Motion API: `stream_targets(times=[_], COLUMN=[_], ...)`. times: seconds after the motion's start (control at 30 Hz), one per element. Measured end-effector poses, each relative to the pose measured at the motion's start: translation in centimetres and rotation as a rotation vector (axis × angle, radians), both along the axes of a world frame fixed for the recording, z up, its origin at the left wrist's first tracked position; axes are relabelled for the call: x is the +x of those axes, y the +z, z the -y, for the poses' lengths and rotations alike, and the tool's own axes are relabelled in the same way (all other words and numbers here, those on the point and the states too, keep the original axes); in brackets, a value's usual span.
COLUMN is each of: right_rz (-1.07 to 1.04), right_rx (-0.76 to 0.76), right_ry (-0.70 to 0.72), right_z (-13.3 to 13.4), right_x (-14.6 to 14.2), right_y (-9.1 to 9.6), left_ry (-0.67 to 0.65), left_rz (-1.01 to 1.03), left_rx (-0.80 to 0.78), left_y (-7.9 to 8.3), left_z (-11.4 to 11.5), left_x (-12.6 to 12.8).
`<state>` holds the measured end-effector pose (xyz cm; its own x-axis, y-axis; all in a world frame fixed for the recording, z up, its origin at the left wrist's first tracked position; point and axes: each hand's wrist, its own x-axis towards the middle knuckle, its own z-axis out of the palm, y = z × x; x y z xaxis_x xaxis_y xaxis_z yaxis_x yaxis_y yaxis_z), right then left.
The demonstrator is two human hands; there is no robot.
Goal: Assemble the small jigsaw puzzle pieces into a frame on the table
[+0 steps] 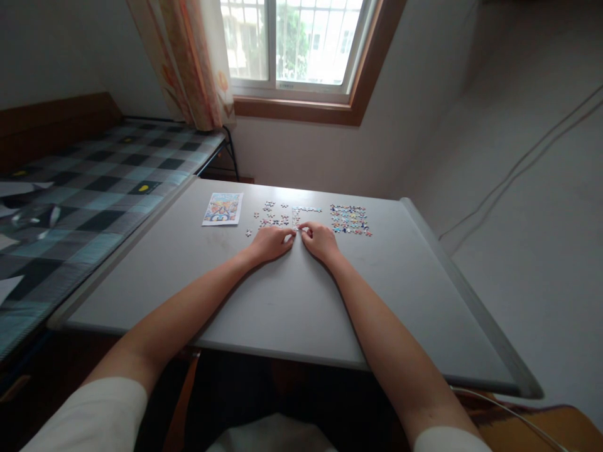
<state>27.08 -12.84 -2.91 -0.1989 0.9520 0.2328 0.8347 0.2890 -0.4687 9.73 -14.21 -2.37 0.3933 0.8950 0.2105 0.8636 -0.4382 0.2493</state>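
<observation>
Both hands meet at the lower end of a partly joined strip of jigsaw pieces (307, 209), which forms a corner along its top and left side. My left hand (273, 243) rests on the table with its fingers bent and its fingertips at a small jigsaw piece (296, 228). From the other side, my right hand (321, 240) has thumb and forefinger closed at that same piece. The fingers partly cover it. Loose jigsaw pieces (274, 221) lie beyond my left hand, and rows of loose pieces (348, 218) lie beyond my right hand.
A colourful picture sheet (223, 209) lies on the left of the grey-white table (282, 301). Left of the table stands a bed with a checked cover (155, 154). Behind are a curtain (188, 63) and a barred window (301, 44). A cable (513, 169) hangs along the right wall.
</observation>
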Motion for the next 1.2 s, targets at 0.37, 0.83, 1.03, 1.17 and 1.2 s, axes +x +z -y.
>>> stream_targets(times=[0.37,0.83,1.03,1.17,1.2], right_rz=[0.012,0.003,0.004,0.002,0.001], right_rx=[-0.001,-0.002,-0.009,-0.011,-0.009], right_ry=[-0.005,-0.006,-0.006,-0.005,-0.004], right_z=[-0.04,-0.02,0.01,0.05,0.06], right_x=[-0.02,-0.04,-0.05,-0.02,-0.01], right_y=[0.0,0.0,0.1,0.12,0.12], left_ry=[0.002,0.001,0.002,0.0,-0.001], left_rz=[-0.008,-0.003,0.001,0.004,0.003], left_rx=[0.01,-0.002,-0.006,-0.007,-0.004], left_y=[-0.12,0.07,-0.02,-0.08,-0.12], left_z=[-0.06,0.01,-0.01,-0.05,-0.07], left_x=[0.0,0.03,0.01,-0.02,-0.03])
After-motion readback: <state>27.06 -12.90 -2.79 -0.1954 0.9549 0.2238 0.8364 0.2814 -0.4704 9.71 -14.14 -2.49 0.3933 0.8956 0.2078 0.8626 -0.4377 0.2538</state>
